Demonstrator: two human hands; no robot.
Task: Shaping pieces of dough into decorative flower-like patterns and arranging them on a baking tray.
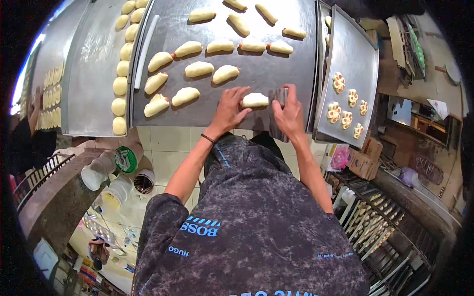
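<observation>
In the head view, the step in hand seems to be shaping one dough piece (255, 100) on the steel table (276, 69). The left hand (229, 108) cups the dough with spread fingers. The right hand (288, 112), just beside the dough, grips probably a metal scraper (277, 96). Next comes careful cutting or lifting.

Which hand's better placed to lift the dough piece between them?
Probably left. The left hand already touches the dough piece with its fingers, while the right hand is on the dark scraper beside it.
</observation>
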